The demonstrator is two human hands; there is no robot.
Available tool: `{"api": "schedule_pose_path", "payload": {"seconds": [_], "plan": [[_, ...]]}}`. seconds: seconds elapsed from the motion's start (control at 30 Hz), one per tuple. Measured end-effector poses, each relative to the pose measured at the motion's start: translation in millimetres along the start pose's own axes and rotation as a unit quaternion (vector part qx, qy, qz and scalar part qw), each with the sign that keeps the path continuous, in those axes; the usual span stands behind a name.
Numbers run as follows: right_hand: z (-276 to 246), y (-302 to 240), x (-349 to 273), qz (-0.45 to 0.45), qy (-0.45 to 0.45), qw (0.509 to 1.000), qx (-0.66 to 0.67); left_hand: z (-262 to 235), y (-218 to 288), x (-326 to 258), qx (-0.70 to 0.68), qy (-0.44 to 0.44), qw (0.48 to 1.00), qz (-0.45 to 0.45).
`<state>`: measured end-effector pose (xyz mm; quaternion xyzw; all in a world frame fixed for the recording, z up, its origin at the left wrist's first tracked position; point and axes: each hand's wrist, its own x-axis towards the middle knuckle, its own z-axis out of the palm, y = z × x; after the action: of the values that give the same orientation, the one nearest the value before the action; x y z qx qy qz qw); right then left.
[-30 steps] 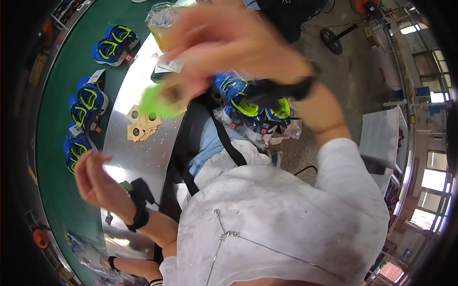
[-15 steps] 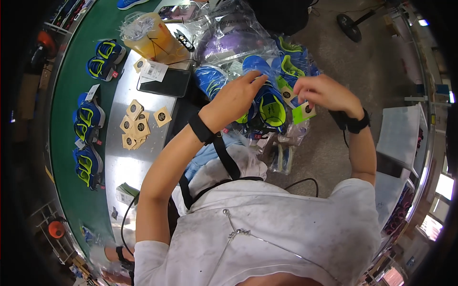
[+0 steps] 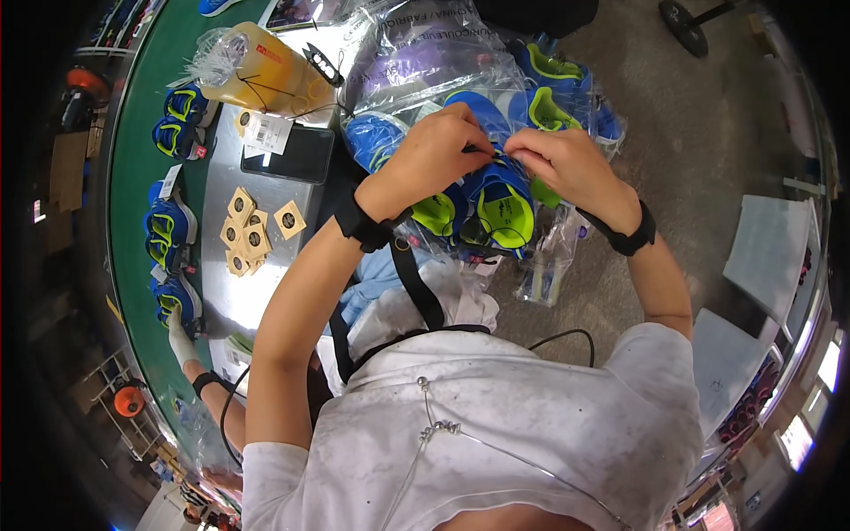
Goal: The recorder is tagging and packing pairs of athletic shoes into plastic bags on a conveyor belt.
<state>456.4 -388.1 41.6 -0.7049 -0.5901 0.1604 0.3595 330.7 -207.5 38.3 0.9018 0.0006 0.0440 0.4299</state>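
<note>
My left hand (image 3: pixel 447 152) and my right hand (image 3: pixel 571 166) meet fingertip to fingertip over the lacing of a blue shoe (image 3: pixel 503 211) with a bright green lining. Both hands are closed in a pinch. Whatever is between the fingers is too small or hidden to make out. Below my right hand, part of a green tag (image 3: pixel 546 193) shows. The shoe's mate (image 3: pixel 436 211) lies to its left, partly covered by my left hand. More blue-and-green shoes (image 3: pixel 551 108) in clear plastic lie beyond my right hand.
On the metal table are square tan cards (image 3: pixel 252 234), a dark phone (image 3: pixel 292 155) under a white label, and a yellow container (image 3: pixel 266 69). Shoes (image 3: pixel 168 226) line the green belt (image 3: pixel 133 265) at left. A co-worker's gloved hand (image 3: pixel 180 341) touches the nearest one.
My right hand has moved left to meet my left hand, and the tags beneath it are now mostly hidden. A co-worker's gloved hand has reached the nearest shoe on the belt.
</note>
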Motion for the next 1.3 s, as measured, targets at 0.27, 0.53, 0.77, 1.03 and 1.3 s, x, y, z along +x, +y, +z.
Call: {"api": "schedule_pose_path", "payload": {"seconds": [0.27, 0.53, 0.77, 1.03, 1.3], "plan": [[3.0, 9.2, -8.1, 0.014, 0.018, 1.0, 0.004, 4.3, 3.8, 5.7, 0.01, -0.034, 0.999, -0.042], [10.1, 11.5, -4.1, -0.073, 0.033, 0.996, -0.041, 9.8, 7.8, -4.7, -0.092, 0.037, 0.988, -0.117], [20.7, 16.2, 6.2, 0.025, -0.003, 0.996, 0.086, 7.2, 11.6, -3.4, -0.175, 0.013, 0.952, -0.252], [-15.8, -3.6, -9.3, 0.134, 0.163, 0.973, 0.095, -16.3, 28.9, -19.0, -0.152, 0.051, 0.972, -0.17], [9.8, 6.2, -34.9, 0.146, 0.081, 0.983, 0.07, -41.1, 5.9, -35.4, -0.612, 0.045, 0.77, -0.174]]}}
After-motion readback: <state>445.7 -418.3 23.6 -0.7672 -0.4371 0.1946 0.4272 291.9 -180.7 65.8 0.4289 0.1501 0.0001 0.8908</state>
